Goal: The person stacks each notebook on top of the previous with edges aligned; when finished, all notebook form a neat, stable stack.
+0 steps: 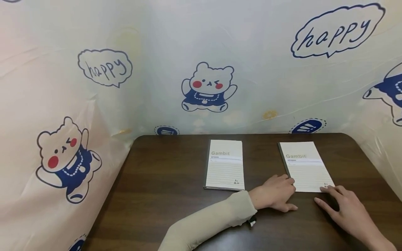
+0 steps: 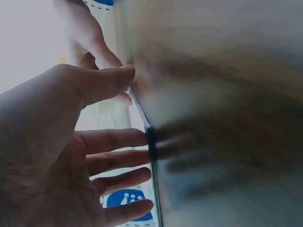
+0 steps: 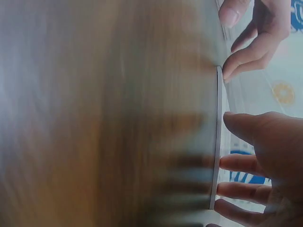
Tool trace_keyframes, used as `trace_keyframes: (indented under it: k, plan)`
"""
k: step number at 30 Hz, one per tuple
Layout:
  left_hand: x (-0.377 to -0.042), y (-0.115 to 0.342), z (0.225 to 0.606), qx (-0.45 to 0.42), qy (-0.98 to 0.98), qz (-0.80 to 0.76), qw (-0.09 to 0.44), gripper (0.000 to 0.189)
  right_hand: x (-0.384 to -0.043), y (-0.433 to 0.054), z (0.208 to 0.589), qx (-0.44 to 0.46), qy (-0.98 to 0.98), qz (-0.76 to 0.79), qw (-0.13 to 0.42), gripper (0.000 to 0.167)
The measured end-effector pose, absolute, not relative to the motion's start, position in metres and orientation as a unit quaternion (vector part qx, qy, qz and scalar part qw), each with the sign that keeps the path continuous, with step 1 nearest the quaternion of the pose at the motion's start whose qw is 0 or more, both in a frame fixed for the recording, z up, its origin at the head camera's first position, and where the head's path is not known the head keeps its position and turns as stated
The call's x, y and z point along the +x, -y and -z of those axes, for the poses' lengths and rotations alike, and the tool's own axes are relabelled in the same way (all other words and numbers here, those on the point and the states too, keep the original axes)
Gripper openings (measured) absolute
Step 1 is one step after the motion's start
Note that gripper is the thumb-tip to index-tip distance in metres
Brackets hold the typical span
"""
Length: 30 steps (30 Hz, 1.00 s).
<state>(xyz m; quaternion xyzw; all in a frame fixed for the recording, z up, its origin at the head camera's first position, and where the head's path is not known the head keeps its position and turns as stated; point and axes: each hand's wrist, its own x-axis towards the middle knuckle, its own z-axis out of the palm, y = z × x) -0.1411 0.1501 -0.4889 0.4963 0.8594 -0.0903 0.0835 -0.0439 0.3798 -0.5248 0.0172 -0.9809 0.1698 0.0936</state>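
Observation:
Two pale notebooks marked "Gambit" lie flat on the dark wooden table. Fingertips of my left hand (image 1: 276,193) touch the dark spine near the lower left corner of the right notebook (image 1: 304,170). At that notebook's lower right corner, fingertips of my right hand (image 1: 347,205) rest, with the thumb apart on the near side. In the left wrist view, the left hand (image 2: 52,127) has its fingers spread against the notebook's dark spine (image 2: 152,146). The right wrist view has the right hand (image 3: 279,156) at the notebook's thin edge (image 3: 217,151). Neither hand grips it.
The left notebook (image 1: 225,167) lies beyond my left forearm, its spine also to the left. Around the wooden table (image 1: 157,181) hangs a pale curtain (image 1: 150,87) printed with cartoon bears and "happy" bubbles, close to the table's back and side edges.

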Motion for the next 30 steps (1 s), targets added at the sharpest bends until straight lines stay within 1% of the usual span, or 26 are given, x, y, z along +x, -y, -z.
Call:
trace_keyframes:
  k: [3, 12, 19, 22, 25, 28, 30]
  plan:
    - [-0.139, -0.136, 0.489, 0.501, -0.858, 0.085, 0.074, 0.044, -0.042, -0.369, 0.524, 0.028, 0.98, -0.174, 0.092, 0.05]
    - [-0.134, -0.098, 0.486, 0.504, -0.86, 0.065, 0.056, 0.04, -0.037, -0.336, 0.523, 0.064, 0.975, -0.183, 0.11, 0.041]
    - [-0.128, -0.077, 0.484, 0.494, -0.866, 0.02, 0.069, 0.037, -0.032, -0.316, 0.523, 0.069, 0.977, -0.177, 0.1, 0.038]
    - [-0.127, -0.072, 0.484, 0.494, -0.867, -0.004, 0.06, 0.037, -0.031, -0.313, 0.521, 0.07, 0.977, -0.176, 0.101, 0.037]
    - [-0.126, -0.07, 0.489, 0.486, -0.871, -0.039, 0.053, 0.041, -0.032, -0.314, 0.519, 0.072, 0.976, -0.18, 0.099, 0.034]
    - [-0.126, -0.07, 0.496, 0.442, -0.887, -0.11, 0.077, 0.054, -0.035, -0.316, 0.517, 0.074, 0.973, -0.195, 0.101, 0.035]
    - [-0.127, -0.07, 0.501, 0.389, -0.899, -0.176, 0.101, 0.065, -0.037, -0.319, 0.516, 0.068, 0.969, -0.212, 0.106, 0.039]
